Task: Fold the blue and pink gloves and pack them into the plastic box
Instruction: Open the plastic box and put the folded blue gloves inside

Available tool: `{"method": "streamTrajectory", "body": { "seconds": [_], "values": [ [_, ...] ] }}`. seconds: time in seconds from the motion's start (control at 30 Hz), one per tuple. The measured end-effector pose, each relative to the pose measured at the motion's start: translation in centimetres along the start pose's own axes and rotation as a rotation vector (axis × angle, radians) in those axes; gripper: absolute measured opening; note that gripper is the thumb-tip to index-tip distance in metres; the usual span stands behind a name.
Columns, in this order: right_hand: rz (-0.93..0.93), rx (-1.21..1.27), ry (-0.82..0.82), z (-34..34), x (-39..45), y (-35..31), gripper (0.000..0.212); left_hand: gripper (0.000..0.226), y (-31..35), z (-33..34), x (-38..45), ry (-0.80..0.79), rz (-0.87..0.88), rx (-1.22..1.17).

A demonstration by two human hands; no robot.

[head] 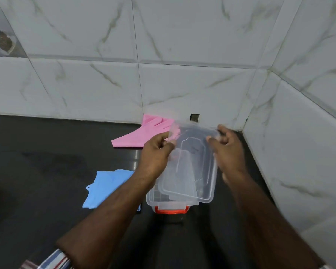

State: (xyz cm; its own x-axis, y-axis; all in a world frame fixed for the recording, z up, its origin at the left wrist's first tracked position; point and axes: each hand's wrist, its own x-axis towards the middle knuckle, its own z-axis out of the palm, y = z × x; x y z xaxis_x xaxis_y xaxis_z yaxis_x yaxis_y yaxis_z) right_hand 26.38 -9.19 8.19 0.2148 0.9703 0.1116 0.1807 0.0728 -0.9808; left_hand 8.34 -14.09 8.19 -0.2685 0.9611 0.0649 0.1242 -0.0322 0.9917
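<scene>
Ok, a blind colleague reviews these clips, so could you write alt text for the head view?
Both hands, left hand and right hand, hold a clear lid tilted above an open plastic box on a dark counter. A pink glove lies near the tiled wall; a blue glove lies left of the box.

Clear plastic box (153, 199) on the dark surface (47, 152), clear lid (194, 167) above it; blue glove (105, 187) left, pink glove (142, 136) behind

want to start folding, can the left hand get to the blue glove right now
Probably not yet. The left hand and right hand both grip the clear lid above the plastic box. The blue glove lies uncovered beside the left forearm, so once the lid is released it looks reachable.
</scene>
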Motion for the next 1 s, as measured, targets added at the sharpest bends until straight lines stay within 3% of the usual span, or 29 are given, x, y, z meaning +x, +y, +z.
{"method": "streamTrajectory", "body": {
  "seconds": [0.13, 0.27, 0.43, 0.57, 0.7, 1.0],
  "values": [
    [-0.203, -0.203, -0.032, -4.6, 0.2, -3.4, 0.042, 0.018, 2.0, 1.8, -0.2, -0.173, 0.094, -0.025],
    [-0.320, -0.365, -0.232, -8.8, -1.5, -6.0, 0.027, 0.018, 2.3, 3.5, -0.5, -0.260, 0.168, 0.001],
    [-0.367, -0.604, -0.360, -10.4, -2.2, -4.9, 0.014, 0.025, 1.0, 5.7, -0.2, -0.352, 0.218, 0.249],
    [-0.307, -0.714, -0.352, -9.7, -2.0, 0.6, 0.014, 0.050, -0.1, 6.3, -0.8, -0.377, 0.150, 0.497],
    [-0.281, -0.832, -0.377, -9.3, -2.6, 6.8, 0.005, 0.046, -1.5, 6.5, -1.5, -0.398, 0.108, 0.579],
    [-0.046, -1.078, -0.639, -9.8, -3.3, 11.2, 0.030, 0.040, -3.8, 6.7, -1.6, -0.335, 0.122, 0.607]
  ]
}}
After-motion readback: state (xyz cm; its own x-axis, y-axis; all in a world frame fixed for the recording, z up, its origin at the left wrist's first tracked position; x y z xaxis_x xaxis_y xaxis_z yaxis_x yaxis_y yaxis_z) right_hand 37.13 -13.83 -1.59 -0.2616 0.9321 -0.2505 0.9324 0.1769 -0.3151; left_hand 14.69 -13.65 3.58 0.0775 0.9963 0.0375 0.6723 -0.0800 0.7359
